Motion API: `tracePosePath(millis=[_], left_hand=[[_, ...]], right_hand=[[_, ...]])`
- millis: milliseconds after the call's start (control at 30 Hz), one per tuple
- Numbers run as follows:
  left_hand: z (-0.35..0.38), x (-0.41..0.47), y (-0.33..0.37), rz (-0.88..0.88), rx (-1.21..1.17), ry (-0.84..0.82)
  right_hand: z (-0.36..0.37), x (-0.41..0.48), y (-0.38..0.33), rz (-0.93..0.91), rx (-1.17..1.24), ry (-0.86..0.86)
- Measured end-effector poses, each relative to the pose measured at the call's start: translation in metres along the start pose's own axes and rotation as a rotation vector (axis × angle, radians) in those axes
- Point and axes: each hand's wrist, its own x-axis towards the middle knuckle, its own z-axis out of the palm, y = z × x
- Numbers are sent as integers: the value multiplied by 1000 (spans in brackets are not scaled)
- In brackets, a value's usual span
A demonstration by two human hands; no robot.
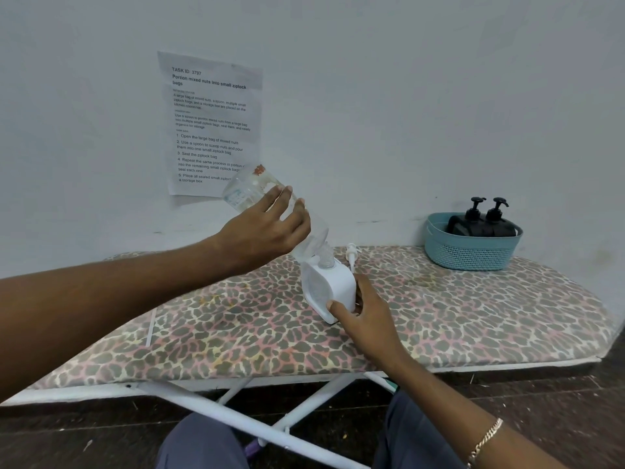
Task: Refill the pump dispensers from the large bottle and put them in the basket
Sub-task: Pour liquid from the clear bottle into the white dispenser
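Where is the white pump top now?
In the head view, the pump top lies on the ironing board behind the white dispenser, left of the blue basket.

White dispenser (333, 288), teal basket (471, 253), leopard-print ironing board (473, 316).

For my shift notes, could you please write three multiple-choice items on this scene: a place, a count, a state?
1. Where does the basket stand? A. floor B. right end of the ironing board C. lap
2. How many black dispensers does it hold? A. one B. two C. four
3. The white dispenser is: A. open, pump off B. capped C. lying flat

1 B: it sits on the board.
2 B: two black pump heads show.
3 A: the large bottle in the left hand tips at its open neck.
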Motion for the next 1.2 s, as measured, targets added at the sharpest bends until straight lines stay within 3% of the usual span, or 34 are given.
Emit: tracePosePath(millis=[1200], left_hand=[[-4,17,-8,102,89,73]], right_hand=[[1,1,2,-13,7,16]])
